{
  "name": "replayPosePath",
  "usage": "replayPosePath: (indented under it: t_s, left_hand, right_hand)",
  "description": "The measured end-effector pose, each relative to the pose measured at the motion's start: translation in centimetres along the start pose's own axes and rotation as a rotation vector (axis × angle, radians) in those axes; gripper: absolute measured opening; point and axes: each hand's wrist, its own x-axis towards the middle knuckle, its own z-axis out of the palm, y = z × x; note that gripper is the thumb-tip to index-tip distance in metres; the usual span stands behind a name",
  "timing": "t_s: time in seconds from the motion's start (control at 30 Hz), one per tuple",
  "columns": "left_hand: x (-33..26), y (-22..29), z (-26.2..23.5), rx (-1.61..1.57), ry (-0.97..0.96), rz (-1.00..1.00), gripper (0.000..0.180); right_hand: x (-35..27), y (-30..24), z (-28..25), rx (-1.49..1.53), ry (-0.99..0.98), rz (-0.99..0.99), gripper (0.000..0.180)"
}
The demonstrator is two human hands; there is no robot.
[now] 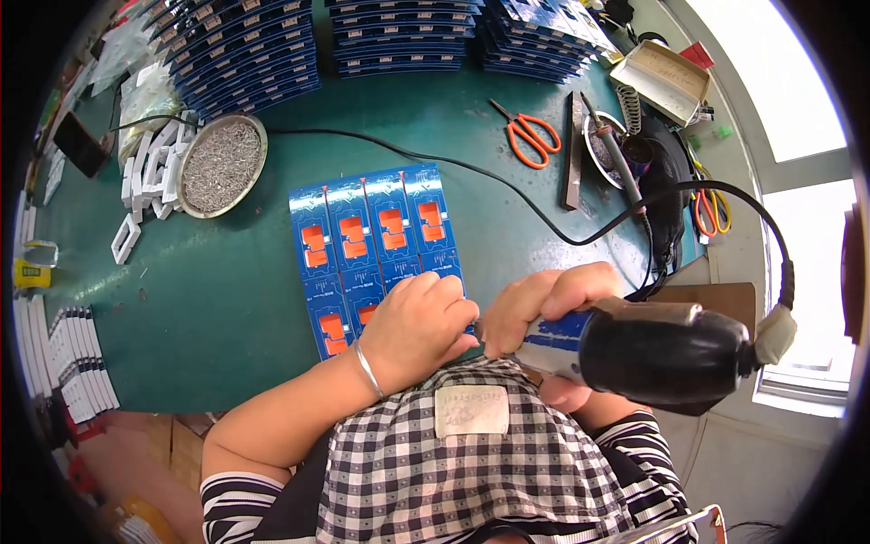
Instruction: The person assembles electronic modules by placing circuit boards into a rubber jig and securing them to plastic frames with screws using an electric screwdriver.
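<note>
A blue circuit board panel [370,218] with orange-red rectangles lies on the green table in front of me. My left hand [419,319] covers its lower right part, fingers curled at the panel's right edge, closed on it. In my right hand [553,304] is a corded power tool [671,349], thick and black with a blue and silver front, lying almost level. The tool's front end points left toward my left fingertips. My fingers hide its tip and whatever it touches.
Tall stacks of blue panels [405,36] line the back. At left, a metal bowl [220,165] of silvery bits stands beside white plastic frames [127,238]. Orange-handled scissors [530,140], a dark bar [571,150] and a soldering iron [618,159] lie at right. A black cable [507,181] crosses the table.
</note>
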Motion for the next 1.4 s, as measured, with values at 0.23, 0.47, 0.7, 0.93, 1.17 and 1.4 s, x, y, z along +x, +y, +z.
replayPosePath:
  t_s: [0.23, 0.47, 0.7, 0.93, 1.17, 1.4]
  left_hand:
    - [0.3, 0.1, 0.1, 0.000, -0.035, -0.007, 0.026]
    - [0.2, -1.3, -1.5, -0.276, -0.036, -0.072, 0.047]
    - [2.7, -0.5, -10.9, -1.441, 0.151, 0.494, 0.088]
    - [3.5, 5.3, -10.2, -1.362, -0.224, 0.648, 0.102]
    - [4.7, 8.1, -8.3, -0.009, 0.776, 0.604, 0.063]
    - [5.5, 10.3, -6.4, 0.456, 1.048, 0.579, 0.047]
  right_hand:
    - [-0.1, -0.3, -0.8, 0.022, -0.027, 0.078, 0.055]
    - [-0.6, -1.2, -3.5, 0.158, 0.427, -0.296, 0.065]
    - [-2.5, -0.9, -4.0, 0.027, 0.501, -0.259, 0.063]
    - [-3.2, 0.6, -3.6, 0.053, 0.691, -0.253, 0.062]
    - [-3.8, 0.5, -4.5, 0.033, 0.630, -0.187, 0.063]
    - [-3.7, 0.2, -5.0, 0.059, 0.558, -0.166, 0.063]
